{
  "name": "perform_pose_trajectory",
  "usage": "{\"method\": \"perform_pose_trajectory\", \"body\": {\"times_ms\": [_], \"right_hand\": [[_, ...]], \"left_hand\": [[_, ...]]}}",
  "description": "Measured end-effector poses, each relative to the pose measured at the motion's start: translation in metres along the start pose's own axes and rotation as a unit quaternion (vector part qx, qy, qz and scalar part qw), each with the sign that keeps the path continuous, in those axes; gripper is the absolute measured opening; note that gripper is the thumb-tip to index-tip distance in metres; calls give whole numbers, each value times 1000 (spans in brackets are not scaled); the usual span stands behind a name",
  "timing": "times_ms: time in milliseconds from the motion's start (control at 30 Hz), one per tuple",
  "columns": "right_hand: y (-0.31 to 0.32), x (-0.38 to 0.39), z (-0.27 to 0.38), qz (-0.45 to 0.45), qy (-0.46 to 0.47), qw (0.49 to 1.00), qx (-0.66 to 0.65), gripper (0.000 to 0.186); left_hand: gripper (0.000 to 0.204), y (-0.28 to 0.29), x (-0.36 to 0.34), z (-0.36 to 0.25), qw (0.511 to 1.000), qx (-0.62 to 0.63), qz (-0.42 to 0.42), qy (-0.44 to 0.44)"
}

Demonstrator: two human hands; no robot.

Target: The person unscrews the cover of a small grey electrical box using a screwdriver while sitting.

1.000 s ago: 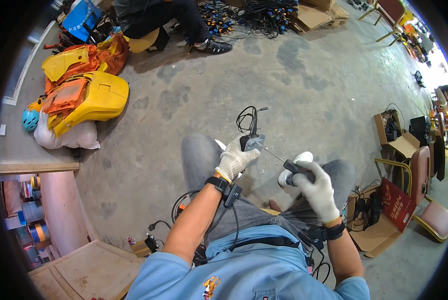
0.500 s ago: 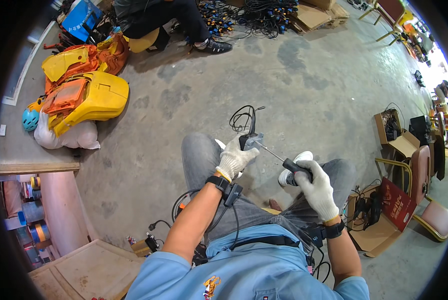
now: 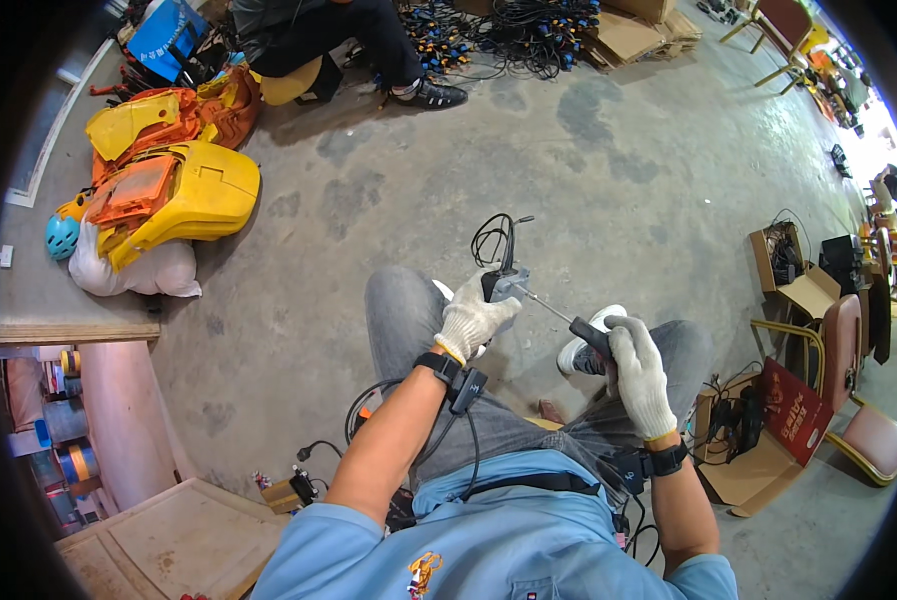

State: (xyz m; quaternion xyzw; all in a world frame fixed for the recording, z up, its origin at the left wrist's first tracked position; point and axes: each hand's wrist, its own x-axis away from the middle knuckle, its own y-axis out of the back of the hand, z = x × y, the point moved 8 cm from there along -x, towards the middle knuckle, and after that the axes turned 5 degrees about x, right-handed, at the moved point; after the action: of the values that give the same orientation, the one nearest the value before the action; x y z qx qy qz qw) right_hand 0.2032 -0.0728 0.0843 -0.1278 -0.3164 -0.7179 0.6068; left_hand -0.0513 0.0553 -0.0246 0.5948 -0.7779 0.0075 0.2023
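The concrete floor point(image 3: 619, 170) fills most of the room, and everything sits around the seated person's knees. Far off to the left of the knees lies a heap of yellow and orange plastic shells point(image 3: 169, 190) on a white sack point(image 3: 129, 272). Beyond the knees, at the far end of the floor, another person point(image 3: 339, 35) sits by a tangle of black cables point(image 3: 509, 35). To the right of the knees stands an open cardboard box point(image 3: 759, 450) beside a chair point(image 3: 869, 430).

Over the knees, the left hand point(image 3: 472, 318), gloved in white, is closed around a small black device point(image 3: 501, 283) with a coiled black cord point(image 3: 496, 238) hanging off its far end. The right hand point(image 3: 637, 368), gloved too, grips the dark handle of a screwdriver point(image 3: 579, 328), whose thin shaft runs up-left to the device; the tip seems to touch it, though it is too small to be sure.

Against a second ago, both hands and the tool sit much as they did, with hardly any shift
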Motion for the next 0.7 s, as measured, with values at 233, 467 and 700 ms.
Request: {"method": "perform_pose_trajectory", "body": {"times_ms": [233, 467, 700], "right_hand": [[4, 8, 25, -107, 172, 977, 68, 41], [16, -9, 2, -94, 81, 992, -13, 43], [14, 4, 25, -111, 115, 986, 39, 40]], "left_hand": [[55, -3, -3, 4, 1000, -19, 12, 19], [55, -2, -2, 3, 1000, 6, 10, 16], [69, 3, 11, -22, 997, 15, 39, 62]]}}
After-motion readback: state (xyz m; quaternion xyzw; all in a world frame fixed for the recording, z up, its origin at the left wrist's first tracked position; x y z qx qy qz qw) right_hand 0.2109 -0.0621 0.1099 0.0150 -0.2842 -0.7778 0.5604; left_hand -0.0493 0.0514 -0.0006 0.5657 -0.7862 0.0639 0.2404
